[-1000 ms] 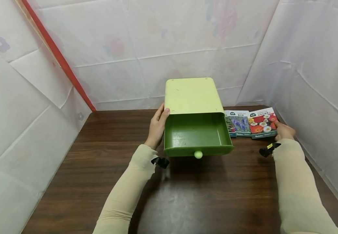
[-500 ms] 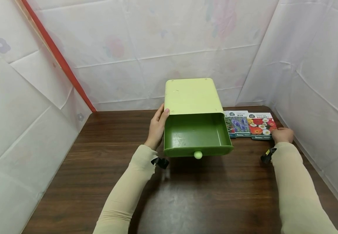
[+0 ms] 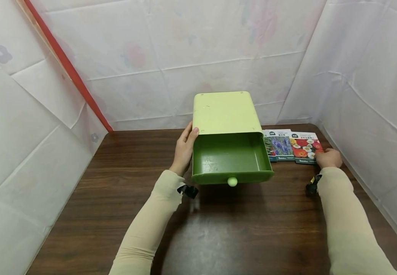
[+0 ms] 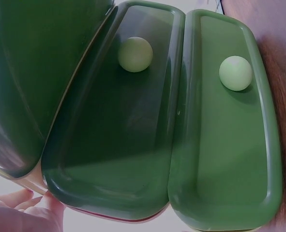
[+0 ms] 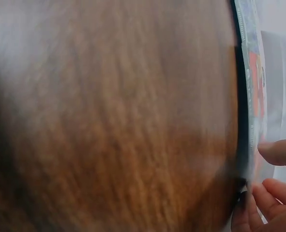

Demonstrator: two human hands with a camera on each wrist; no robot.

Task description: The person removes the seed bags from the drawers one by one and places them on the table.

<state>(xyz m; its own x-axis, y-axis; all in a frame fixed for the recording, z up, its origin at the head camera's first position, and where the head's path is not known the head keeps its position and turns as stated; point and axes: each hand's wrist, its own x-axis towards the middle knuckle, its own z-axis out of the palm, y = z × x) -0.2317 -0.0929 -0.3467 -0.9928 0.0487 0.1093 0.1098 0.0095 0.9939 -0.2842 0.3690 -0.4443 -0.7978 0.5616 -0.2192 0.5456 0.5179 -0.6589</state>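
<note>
A light-green drawer unit (image 3: 226, 112) stands at the back of the table, its green top drawer (image 3: 232, 156) pulled out with nothing inside. Two lower drawers with round knobs, one of them a knob (image 4: 235, 73), are closed in the left wrist view. My left hand (image 3: 183, 149) rests against the unit's left side, thumb by the front edge. To the right, my right hand (image 3: 329, 158) pinches the right edge of a seed packet (image 3: 305, 147) with red, orange and white flowers. Beside it lies a purple-flowered packet (image 3: 281, 147), overlapping another partly hidden by the unit.
The dark wooden table (image 3: 232, 236) extends in front of both arms. White patterned sheeting (image 3: 170, 49) encloses the back and sides, close to the right hand. A red strip (image 3: 67, 65) runs down the left corner.
My right hand has moved slightly left and lowered the flowered packet, which was tilted, beside the others. The left hand and drawer unit stay put.
</note>
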